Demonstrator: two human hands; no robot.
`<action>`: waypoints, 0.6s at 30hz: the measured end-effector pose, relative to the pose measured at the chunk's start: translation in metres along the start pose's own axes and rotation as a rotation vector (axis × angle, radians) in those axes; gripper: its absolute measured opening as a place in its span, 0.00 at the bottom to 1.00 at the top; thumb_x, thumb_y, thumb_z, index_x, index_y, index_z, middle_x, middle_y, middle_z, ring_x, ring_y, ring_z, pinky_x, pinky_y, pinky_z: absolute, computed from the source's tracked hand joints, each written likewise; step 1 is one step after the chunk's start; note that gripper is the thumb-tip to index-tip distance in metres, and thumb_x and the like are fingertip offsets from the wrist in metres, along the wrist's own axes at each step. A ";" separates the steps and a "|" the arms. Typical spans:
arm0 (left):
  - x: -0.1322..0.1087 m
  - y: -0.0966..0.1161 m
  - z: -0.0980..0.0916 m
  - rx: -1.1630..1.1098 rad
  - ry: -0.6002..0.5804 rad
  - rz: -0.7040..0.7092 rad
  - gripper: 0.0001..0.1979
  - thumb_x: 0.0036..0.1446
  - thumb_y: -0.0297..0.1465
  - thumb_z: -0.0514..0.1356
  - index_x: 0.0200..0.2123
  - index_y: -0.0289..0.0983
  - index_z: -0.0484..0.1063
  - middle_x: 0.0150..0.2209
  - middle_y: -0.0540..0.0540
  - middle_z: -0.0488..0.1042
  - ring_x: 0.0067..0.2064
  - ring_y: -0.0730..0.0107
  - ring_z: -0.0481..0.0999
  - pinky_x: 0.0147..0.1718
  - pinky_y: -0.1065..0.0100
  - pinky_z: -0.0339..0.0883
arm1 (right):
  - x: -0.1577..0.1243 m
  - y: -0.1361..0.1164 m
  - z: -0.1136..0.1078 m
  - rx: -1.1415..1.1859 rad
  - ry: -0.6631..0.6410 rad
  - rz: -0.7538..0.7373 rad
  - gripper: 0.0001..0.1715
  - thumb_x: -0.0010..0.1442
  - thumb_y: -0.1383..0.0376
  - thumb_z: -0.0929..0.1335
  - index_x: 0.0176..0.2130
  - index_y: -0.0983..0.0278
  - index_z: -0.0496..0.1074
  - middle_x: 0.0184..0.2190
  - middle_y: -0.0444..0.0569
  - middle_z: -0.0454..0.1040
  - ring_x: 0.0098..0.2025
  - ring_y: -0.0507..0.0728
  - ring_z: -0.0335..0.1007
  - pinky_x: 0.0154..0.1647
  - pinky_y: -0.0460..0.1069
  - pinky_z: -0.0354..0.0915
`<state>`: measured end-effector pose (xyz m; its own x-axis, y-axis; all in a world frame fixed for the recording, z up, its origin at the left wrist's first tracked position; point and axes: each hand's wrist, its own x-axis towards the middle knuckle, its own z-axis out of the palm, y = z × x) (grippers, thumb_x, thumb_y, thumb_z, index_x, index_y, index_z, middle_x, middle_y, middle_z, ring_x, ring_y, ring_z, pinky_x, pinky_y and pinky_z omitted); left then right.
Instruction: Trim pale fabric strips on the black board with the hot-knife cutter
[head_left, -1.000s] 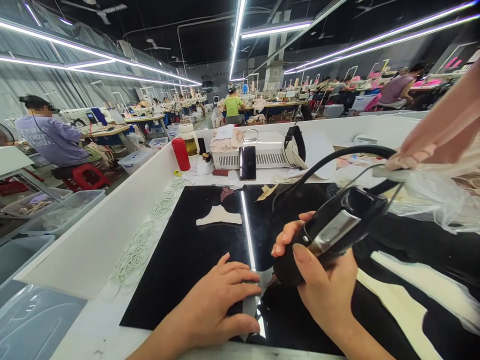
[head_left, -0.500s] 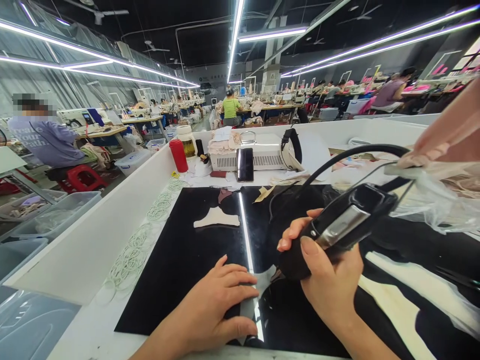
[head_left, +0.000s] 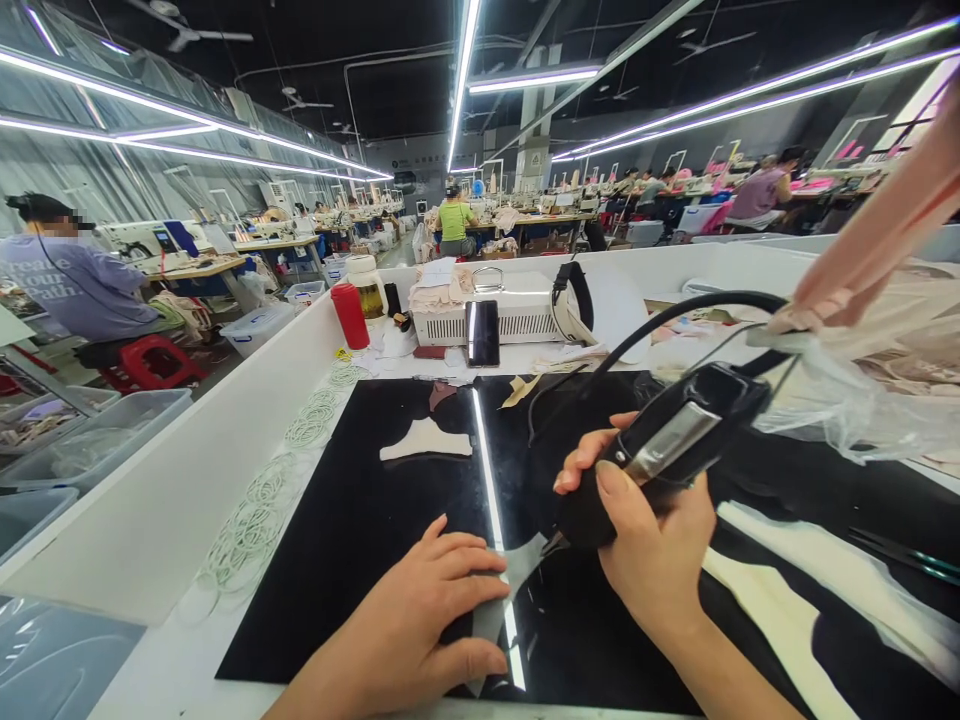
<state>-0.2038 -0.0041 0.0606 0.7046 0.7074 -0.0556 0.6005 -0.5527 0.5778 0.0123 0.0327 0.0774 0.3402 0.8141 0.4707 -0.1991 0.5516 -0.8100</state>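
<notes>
Little has changed from half a second back: the left hand (head_left: 427, 610) has slid slightly down and left. It lies flat with the fingers spread, pressing the grey fabric piece (head_left: 519, 565) onto the black mat (head_left: 352, 520) at the near edge of the worktop (head_left: 187, 660). A bit more of the fabric shows between the two hands than a second ago. The right hand (head_left: 656, 555) stays clamped round the corded hand tool (head_left: 667, 445), nose down on the far edge of that fabric. Scissors (head_left: 907, 555) now show at the right edge, partly cut off. The tool's working tip is hidden behind its rounded black nose, and I can't tell what it is. Its cord (head_left: 675, 312) loops up and goes behind a clear plastic bag (head_left: 840, 400), which holds pale fabric; the bag's far side is out of frame. A second pale cut piece (head_left: 426, 440) lies farther back on the mat. White elastic rings (head_left: 255, 505) trail along the mat's left side. Left of the worktop, a clear plastic bin (head_left: 97, 440) holds scraps too blurred to name. At the back, a red bottle (head_left: 351, 315) stands beside a jar (head_left: 370, 290) of yellowish stuff. A phone (head_left: 483, 333) leans on a white vented box (head_left: 529, 312).
</notes>
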 end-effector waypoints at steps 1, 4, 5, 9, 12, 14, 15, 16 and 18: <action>0.000 0.000 0.000 -0.002 0.001 0.003 0.25 0.66 0.52 0.58 0.60 0.47 0.72 0.63 0.48 0.71 0.67 0.58 0.64 0.72 0.43 0.36 | 0.001 0.000 -0.001 -0.005 0.012 -0.008 0.18 0.62 0.60 0.74 0.48 0.56 0.68 0.31 0.40 0.73 0.28 0.54 0.72 0.33 0.52 0.71; 0.000 -0.002 0.000 -0.008 0.012 0.008 0.24 0.66 0.51 0.59 0.60 0.48 0.72 0.63 0.48 0.72 0.67 0.57 0.64 0.72 0.43 0.36 | 0.004 0.001 -0.004 -0.022 0.021 -0.008 0.18 0.62 0.60 0.74 0.49 0.56 0.67 0.32 0.40 0.73 0.28 0.54 0.72 0.33 0.53 0.71; 0.000 -0.002 0.000 -0.008 0.013 0.008 0.23 0.66 0.50 0.59 0.59 0.48 0.72 0.63 0.48 0.72 0.67 0.57 0.64 0.72 0.43 0.36 | 0.004 0.002 -0.005 -0.024 0.018 -0.005 0.18 0.62 0.60 0.74 0.49 0.56 0.67 0.32 0.40 0.73 0.28 0.54 0.72 0.33 0.53 0.71; -0.001 -0.003 0.001 -0.004 0.022 0.016 0.22 0.67 0.49 0.59 0.60 0.49 0.72 0.63 0.48 0.72 0.67 0.57 0.65 0.72 0.42 0.38 | 0.002 0.004 -0.004 -0.004 0.005 -0.016 0.17 0.62 0.63 0.73 0.49 0.56 0.67 0.33 0.40 0.73 0.29 0.53 0.72 0.33 0.52 0.70; -0.002 -0.004 0.001 -0.006 0.041 0.027 0.22 0.67 0.48 0.60 0.60 0.49 0.72 0.62 0.48 0.73 0.67 0.56 0.66 0.71 0.41 0.39 | 0.001 0.005 -0.003 -0.002 -0.002 -0.028 0.17 0.62 0.62 0.73 0.49 0.56 0.67 0.33 0.40 0.73 0.28 0.53 0.72 0.33 0.51 0.70; -0.002 -0.005 0.002 -0.009 0.045 0.033 0.22 0.66 0.48 0.60 0.59 0.49 0.72 0.62 0.47 0.73 0.67 0.55 0.66 0.71 0.40 0.39 | 0.001 0.005 -0.003 0.001 -0.003 -0.030 0.17 0.62 0.63 0.73 0.49 0.56 0.67 0.33 0.40 0.73 0.28 0.53 0.72 0.33 0.51 0.70; -0.002 -0.005 0.002 -0.009 0.044 0.033 0.22 0.66 0.48 0.60 0.59 0.49 0.72 0.62 0.47 0.73 0.67 0.55 0.66 0.71 0.40 0.39 | 0.001 0.005 -0.003 0.005 -0.004 -0.032 0.17 0.62 0.63 0.73 0.49 0.56 0.67 0.33 0.40 0.73 0.28 0.53 0.72 0.33 0.51 0.70; -0.002 -0.006 0.002 -0.010 0.042 0.033 0.22 0.67 0.48 0.60 0.59 0.49 0.72 0.62 0.47 0.73 0.67 0.55 0.66 0.71 0.40 0.39 | 0.001 0.005 -0.003 0.007 -0.003 -0.032 0.17 0.62 0.63 0.73 0.49 0.56 0.67 0.32 0.40 0.73 0.28 0.53 0.72 0.33 0.51 0.70; -0.001 -0.006 0.002 -0.007 0.032 0.028 0.21 0.67 0.48 0.59 0.60 0.49 0.72 0.62 0.48 0.72 0.67 0.56 0.65 0.71 0.41 0.39 | 0.001 0.005 -0.002 0.010 0.001 -0.033 0.17 0.62 0.63 0.74 0.49 0.56 0.67 0.32 0.40 0.74 0.28 0.53 0.72 0.33 0.51 0.70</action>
<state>-0.2074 -0.0027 0.0561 0.7084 0.7056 -0.0138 0.5783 -0.5691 0.5845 0.0140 0.0360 0.0734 0.3478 0.7949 0.4971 -0.1966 0.5802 -0.7904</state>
